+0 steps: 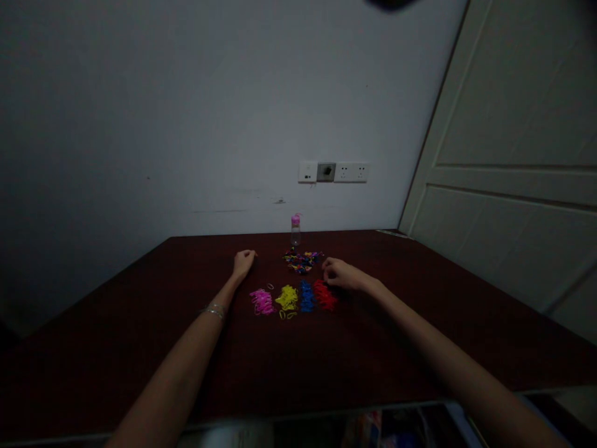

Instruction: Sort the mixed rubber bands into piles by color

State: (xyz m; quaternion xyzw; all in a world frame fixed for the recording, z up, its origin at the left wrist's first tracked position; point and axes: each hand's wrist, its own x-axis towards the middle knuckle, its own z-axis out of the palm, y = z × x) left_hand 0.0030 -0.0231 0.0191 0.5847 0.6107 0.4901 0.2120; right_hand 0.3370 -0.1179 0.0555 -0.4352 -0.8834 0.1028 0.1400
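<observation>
The left hand and right hand are flanking the mixed band pile; whether either grip is holding anything, I cannot tell. Pink bands, yellow bands, blue bands and red bands are lying in front of that pile.

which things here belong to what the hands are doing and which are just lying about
Likely in use:
mixed-colour pile of bands
pink bands, yellow bands, blue bands
red bands, right by the right hand

Likely just there:
pink-capped bottle, behind the mixed pile
wall sockets
</observation>
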